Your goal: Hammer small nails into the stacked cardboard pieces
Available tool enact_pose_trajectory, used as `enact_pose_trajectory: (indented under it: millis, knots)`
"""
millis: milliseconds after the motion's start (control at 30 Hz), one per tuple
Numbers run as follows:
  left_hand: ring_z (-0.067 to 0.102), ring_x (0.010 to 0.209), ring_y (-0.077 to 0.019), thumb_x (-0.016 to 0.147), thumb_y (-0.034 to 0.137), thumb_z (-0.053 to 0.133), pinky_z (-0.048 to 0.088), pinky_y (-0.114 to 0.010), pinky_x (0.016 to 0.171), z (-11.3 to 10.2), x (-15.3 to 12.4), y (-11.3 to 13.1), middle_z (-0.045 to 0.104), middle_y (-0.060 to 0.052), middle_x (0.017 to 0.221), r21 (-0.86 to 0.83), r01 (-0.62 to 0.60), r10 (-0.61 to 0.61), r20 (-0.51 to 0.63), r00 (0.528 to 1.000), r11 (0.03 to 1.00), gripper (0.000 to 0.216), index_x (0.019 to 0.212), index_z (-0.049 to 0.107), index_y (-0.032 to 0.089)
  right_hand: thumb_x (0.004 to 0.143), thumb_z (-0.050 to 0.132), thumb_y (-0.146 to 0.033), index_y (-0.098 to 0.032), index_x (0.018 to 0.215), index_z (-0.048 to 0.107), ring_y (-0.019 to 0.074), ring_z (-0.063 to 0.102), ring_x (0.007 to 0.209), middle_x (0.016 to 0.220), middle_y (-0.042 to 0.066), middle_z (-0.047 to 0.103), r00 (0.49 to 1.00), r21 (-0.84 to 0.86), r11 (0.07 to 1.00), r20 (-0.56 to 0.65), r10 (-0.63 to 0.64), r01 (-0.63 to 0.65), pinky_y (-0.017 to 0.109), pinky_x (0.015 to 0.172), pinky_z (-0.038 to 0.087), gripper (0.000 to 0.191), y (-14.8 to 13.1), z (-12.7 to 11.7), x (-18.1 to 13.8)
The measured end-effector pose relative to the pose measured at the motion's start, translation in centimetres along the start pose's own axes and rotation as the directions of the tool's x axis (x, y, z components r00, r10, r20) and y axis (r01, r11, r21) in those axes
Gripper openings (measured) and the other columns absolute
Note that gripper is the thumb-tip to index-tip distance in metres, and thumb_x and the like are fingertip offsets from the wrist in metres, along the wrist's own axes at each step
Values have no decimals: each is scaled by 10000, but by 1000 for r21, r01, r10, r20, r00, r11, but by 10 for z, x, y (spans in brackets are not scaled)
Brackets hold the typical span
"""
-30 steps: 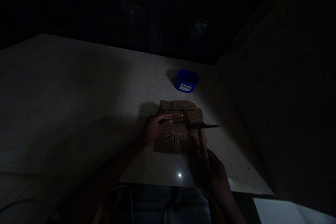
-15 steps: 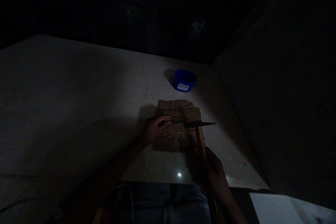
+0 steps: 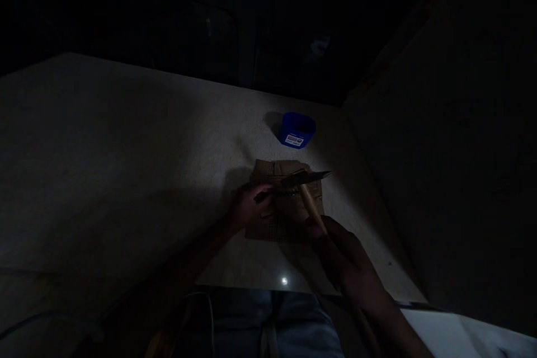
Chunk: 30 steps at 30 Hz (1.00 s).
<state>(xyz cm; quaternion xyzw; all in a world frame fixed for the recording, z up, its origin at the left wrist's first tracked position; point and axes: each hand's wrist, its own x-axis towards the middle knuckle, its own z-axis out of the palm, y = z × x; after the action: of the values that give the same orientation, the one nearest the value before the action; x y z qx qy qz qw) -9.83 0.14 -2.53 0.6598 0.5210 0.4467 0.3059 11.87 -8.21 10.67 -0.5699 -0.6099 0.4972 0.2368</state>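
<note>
In the dim head view, my right hand point(image 3: 342, 254) is wrapped round the wooden handle of a hammer point(image 3: 311, 205). Its dark metal head hangs over the upper part of a layered, torn piece of corrugated cardboard point(image 3: 259, 230). My left hand point(image 3: 248, 204) rests at the cardboard's left side, thumb and fingers pinched on the left end of a dark, ridged strip point(image 3: 288, 193) that looks like a chain or twisted metal. The hammer and its shadow partly hide the strip. Its exact kind is too dark to tell.
A blue plastic container point(image 3: 297, 131) with a white label stands behind the cardboard on the pale tabletop point(image 3: 168, 140). A dark wall point(image 3: 440, 151) rises along the right. A thin cable point(image 3: 46, 317) runs at the lower left.
The hammer has gone up and left, its head now over the cardboard's upper part. My right hand has shifted with it. My left hand stays in nearly the same place.
</note>
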Motion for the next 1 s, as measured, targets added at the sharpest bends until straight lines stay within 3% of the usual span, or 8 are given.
enact_pose_trajectory:
  millis: [300,567,733,867,1000]
  knots:
    - [723,830,-162,780,140,684,585,-264,767,-1,3,2,777,-21,945,-52,95,-93,29,995,994,258,1025,724,206,962,446,-616,-158,1241,641,106,397,377,564,-11,577,999,-81,997,41,-13,16,211,367,297,571,-7,2,13]
    - [724,872,-167,777,146,687,584,-280,798,1,3,4,773,-26,975,-121,109,-105,39,994,987,274,1045,699,203,967,473,-553,-161,1114,694,208,621,671,566,-3,558,996,-78,995,-50,-69,65,258,576,478,473,-11,0,6]
    - [718,818,-155,762,161,708,583,-265,763,3,3,0,767,-13,933,-78,135,-132,37,991,988,323,1080,668,201,992,429,-512,-154,1184,677,201,648,680,798,60,712,993,-169,979,8,-117,116,269,598,480,476,-1,4,17]
    - [702,737,-138,725,125,717,568,-233,692,3,3,2,752,8,848,9,139,-139,40,989,990,312,1024,663,196,988,441,-482,-156,1173,691,251,685,833,927,97,743,992,-213,972,90,-85,102,313,726,513,450,13,9,28]
    - [718,771,-147,727,96,708,573,-235,706,3,5,7,761,2,864,-8,130,-130,44,991,991,287,992,659,197,984,448,-493,-152,1122,696,213,652,697,765,49,702,994,-189,977,68,-85,97,302,715,521,443,8,4,21]
